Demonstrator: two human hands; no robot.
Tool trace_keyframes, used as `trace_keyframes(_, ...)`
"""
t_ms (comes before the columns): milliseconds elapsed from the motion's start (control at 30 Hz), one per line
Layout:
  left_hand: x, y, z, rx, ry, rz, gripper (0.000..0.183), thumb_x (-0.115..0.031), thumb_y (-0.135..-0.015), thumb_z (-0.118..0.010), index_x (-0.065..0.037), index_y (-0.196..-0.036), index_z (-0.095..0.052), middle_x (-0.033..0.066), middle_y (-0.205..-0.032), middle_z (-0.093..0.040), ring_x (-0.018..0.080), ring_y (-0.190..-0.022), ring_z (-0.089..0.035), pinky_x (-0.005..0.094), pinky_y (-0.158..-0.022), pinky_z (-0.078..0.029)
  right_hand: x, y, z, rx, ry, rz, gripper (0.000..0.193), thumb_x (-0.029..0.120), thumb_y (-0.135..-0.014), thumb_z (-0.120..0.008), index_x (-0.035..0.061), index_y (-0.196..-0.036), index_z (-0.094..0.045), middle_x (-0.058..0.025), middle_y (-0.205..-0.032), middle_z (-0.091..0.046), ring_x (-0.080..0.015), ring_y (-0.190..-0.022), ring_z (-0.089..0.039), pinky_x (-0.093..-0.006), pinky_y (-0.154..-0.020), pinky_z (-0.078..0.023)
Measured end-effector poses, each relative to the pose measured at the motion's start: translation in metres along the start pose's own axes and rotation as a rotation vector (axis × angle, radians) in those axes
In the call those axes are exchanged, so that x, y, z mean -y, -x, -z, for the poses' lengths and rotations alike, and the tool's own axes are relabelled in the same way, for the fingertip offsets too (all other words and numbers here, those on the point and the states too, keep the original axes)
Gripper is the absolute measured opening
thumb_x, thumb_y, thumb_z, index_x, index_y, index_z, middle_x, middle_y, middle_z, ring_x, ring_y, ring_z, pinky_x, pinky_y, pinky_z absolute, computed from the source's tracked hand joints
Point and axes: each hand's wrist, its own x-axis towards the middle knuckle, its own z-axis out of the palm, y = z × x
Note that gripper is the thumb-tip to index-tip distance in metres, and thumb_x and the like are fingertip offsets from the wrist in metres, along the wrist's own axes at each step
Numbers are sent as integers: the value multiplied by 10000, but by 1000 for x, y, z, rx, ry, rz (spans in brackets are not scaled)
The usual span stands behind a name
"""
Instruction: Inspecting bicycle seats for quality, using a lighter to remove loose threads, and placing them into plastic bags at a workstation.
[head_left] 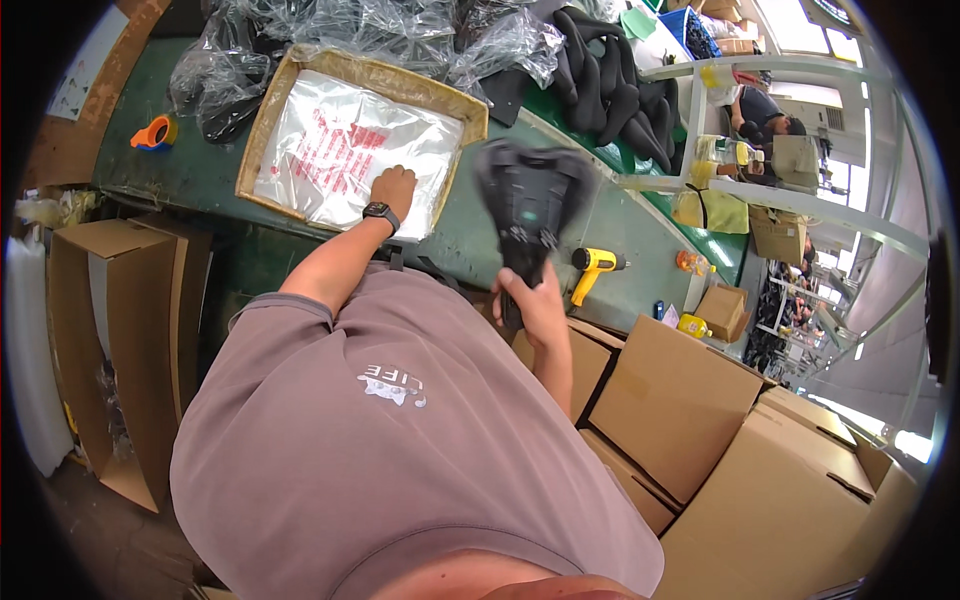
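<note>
My right hand (537, 300) grips a black bicycle saddle (530, 195) by its narrow end. The saddle is held up over the bench, its underside facing me, and its wide end is blurred by motion. My left hand (393, 192), with a watch on the wrist, rests on a stack of clear plastic bags (330, 160) with red print. Its fingers are curled down at the bags and look closed on the top one; the fingertips are partly hidden. The bags lie in a shallow cardboard box (262, 150) with its top cut open.
A yellow and black heat gun (597, 265) lies on the green bench (470, 250) to the right. An orange tape roll (155, 133) sits at the left. Several black saddles (600, 85) and plastic-wrapped ones (350, 30) fill the back. Cardboard boxes (675, 405) stand at my right.
</note>
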Motion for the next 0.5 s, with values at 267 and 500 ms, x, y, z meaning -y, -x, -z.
trace_keyframes(267, 39, 7, 22, 21, 548, 388, 282, -204, -1074, -568, -38, -1086, -796, 220, -1082, -809, 443, -1018, -758, 561, -917, -575, -118, -119, -25, -14, 168, 40, 615, 227, -1068, -767, 38, -1564, -456, -162, -895, -729, -302, -709, -763, -409, -631, -616)
trace_keyframes(500, 7, 18, 125, -488, 587, 227, 281, -241, -1144, -569, -25, -1107, -745, 210, -1218, -765, 432, -1176, -708, 506, -1025, -551, -139, -184, -51, 85, 1221, 497, 988, 318, -972, -847, 210, -1781, -290, -294, -1223, -716, -526, -1056, -735, -604, -908, -599)
